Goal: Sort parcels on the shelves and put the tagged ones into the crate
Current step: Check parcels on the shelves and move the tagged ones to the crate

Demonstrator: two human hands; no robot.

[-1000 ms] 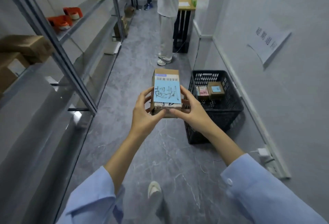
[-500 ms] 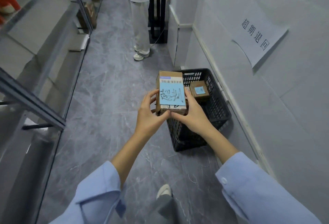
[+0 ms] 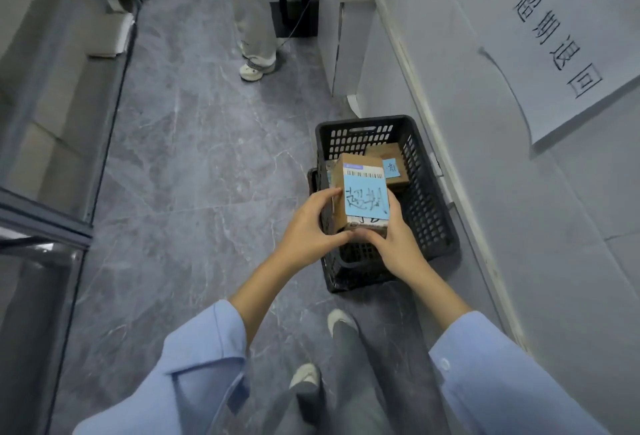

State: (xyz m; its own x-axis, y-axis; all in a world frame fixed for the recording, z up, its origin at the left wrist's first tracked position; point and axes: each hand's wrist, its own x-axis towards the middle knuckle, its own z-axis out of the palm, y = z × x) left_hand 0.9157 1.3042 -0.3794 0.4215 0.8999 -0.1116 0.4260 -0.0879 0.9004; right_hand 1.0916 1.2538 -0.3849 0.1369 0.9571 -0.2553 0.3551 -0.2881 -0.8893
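Left hand [image 3: 308, 223], right hand [image 3: 394, 240] grip parcel [image 3: 365, 192] over crate [image 3: 427, 199] containing tagged box [image 3: 384, 152].

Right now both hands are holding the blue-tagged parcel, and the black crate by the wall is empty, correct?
Not quite: the crate is not empty. The head view shows another brown box with a blue tag lying inside it. The rest stands: the left hand and the right hand both hold the blue-tagged parcel, and the crate sits by the wall.
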